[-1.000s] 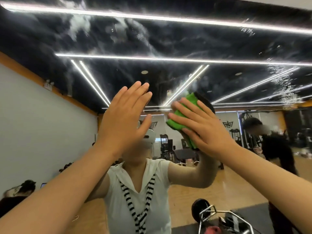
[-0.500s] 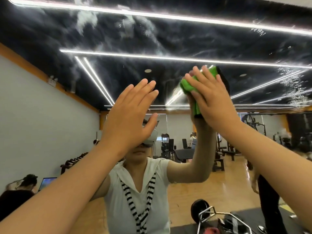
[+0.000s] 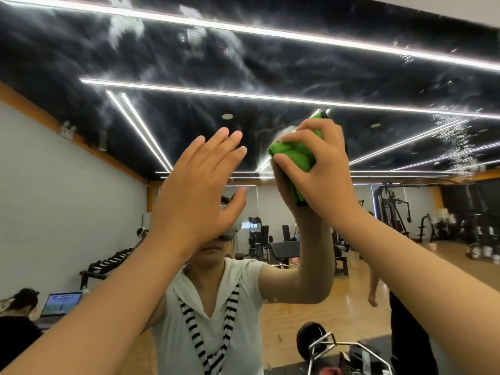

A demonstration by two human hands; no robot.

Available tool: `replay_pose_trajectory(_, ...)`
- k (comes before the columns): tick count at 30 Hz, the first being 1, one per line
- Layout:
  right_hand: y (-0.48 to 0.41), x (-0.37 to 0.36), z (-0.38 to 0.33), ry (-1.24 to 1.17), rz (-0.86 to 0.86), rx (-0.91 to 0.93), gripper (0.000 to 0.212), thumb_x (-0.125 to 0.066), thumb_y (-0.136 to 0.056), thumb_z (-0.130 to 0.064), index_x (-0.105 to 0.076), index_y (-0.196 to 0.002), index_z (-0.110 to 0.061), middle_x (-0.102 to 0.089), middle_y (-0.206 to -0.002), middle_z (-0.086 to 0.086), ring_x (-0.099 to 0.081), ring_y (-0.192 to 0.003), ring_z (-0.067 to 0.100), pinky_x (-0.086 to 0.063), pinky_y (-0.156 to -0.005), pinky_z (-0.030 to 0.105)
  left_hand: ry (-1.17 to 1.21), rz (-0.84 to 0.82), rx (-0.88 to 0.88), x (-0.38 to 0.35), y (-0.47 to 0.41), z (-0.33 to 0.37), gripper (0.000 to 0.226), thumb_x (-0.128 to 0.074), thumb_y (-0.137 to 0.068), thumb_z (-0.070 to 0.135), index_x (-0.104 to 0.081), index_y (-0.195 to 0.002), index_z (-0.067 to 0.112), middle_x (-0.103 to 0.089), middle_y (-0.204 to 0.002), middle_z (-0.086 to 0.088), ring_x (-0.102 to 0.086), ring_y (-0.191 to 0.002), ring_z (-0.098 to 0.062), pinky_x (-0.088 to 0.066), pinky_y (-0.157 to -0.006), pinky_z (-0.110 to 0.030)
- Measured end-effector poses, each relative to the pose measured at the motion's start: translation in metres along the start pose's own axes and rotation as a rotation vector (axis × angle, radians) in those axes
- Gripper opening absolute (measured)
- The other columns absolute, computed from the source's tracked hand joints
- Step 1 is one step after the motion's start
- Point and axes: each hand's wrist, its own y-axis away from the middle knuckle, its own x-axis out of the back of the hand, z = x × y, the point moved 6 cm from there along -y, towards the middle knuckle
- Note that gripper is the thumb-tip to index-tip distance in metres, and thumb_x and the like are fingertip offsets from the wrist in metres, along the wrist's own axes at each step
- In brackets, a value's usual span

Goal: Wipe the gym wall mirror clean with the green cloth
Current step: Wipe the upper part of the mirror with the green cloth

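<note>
Cloth [image 3: 296, 155], bunched in the curled right grip [image 3: 326, 180] against the mirror [image 3: 270, 66]: apply even pressure, sweep overlapping strokes toward streaks [image 3: 194, 39] above the grip; left hand [image 3: 197, 193] lies flat alongside.

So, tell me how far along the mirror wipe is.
Done: the lower part of the mirror reflects the gym clearly. In hand: the right hand presses the bunched green cloth on the glass, with the left hand raised flat beside it. Left: white streaks across the top and droplets at the upper right.
</note>
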Motion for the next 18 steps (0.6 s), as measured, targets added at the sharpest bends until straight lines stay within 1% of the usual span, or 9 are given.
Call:
replay_pose_trajectory(3,-0.002,-0.001,0.002,0.008,0.046,-0.027,0.029,-0.071,-0.085,-0.031,-0.064,-0.105,-0.011,-0.048,-0.109,-0.006,-0.034,-0.107,0.001,-0.028,-0.095,0.008,0.002,0.001,0.001,0.000,0.000,0.000,0.063,-0.042,-0.093,0.043,-0.048,-0.147,0.011,-0.042,-0.157,-0.007,-0.032,-0.149,-0.023,-0.021,-0.124,-0.043)
replay_pose_trajectory(7,-0.009,-0.002,0.000,0.025,0.046,-0.012,0.018,-0.071,-0.087,-0.025,-0.068,-0.097,-0.010,-0.049,-0.102,-0.009,-0.032,-0.103,-0.002,-0.028,-0.091,0.006,0.018,-0.004,0.008,0.000,0.000,0.000,0.063,-0.041,-0.093,0.045,-0.049,-0.147,0.012,-0.042,-0.157,-0.007,-0.031,-0.149,-0.022,-0.023,-0.123,-0.044)
replay_pose_trajectory(9,-0.010,-0.003,-0.004,0.026,0.038,0.018,0.015,-0.071,-0.087,-0.023,-0.068,-0.093,-0.009,-0.051,-0.098,-0.009,-0.033,-0.101,-0.001,-0.028,-0.090,0.006,0.022,-0.003,0.008,-0.001,0.000,0.000,0.063,-0.041,-0.093,0.045,-0.049,-0.146,0.012,-0.043,-0.156,-0.007,-0.032,-0.149,-0.023,-0.023,-0.123,-0.045)
replay_pose_trajectory(13,-0.004,-0.007,-0.012,-0.020,-0.041,0.126,0.015,-0.068,-0.087,-0.024,-0.067,-0.086,-0.009,-0.052,-0.089,-0.008,-0.034,-0.095,0.002,-0.028,-0.088,0.007,0.036,0.001,0.009,0.000,0.001,0.000,0.062,-0.041,-0.093,0.044,-0.050,-0.146,0.012,-0.043,-0.156,-0.007,-0.032,-0.148,-0.023,-0.024,-0.123,-0.045)
replay_pose_trajectory(16,-0.026,-0.002,0.000,0.026,0.009,0.006,0.015,-0.069,-0.086,-0.018,-0.058,-0.078,-0.011,-0.051,-0.082,-0.003,-0.039,-0.091,0.011,-0.029,-0.079,0.007,0.039,-0.002,0.009,0.000,0.000,0.000,0.063,-0.042,-0.093,0.044,-0.050,-0.146,0.012,-0.043,-0.156,-0.007,-0.032,-0.149,-0.022,-0.021,-0.124,-0.042)
replay_pose_trajectory(18,-0.031,-0.003,0.002,0.015,-0.015,-0.031,0.017,-0.070,-0.085,-0.017,-0.057,-0.076,-0.010,-0.050,-0.080,-0.003,-0.043,-0.088,0.015,-0.031,-0.077,0.009,0.038,0.002,0.013,0.000,0.000,0.000,0.063,-0.042,-0.093,0.044,-0.050,-0.146,0.011,-0.043,-0.156,-0.007,-0.032,-0.148,-0.022,-0.019,-0.124,-0.039)
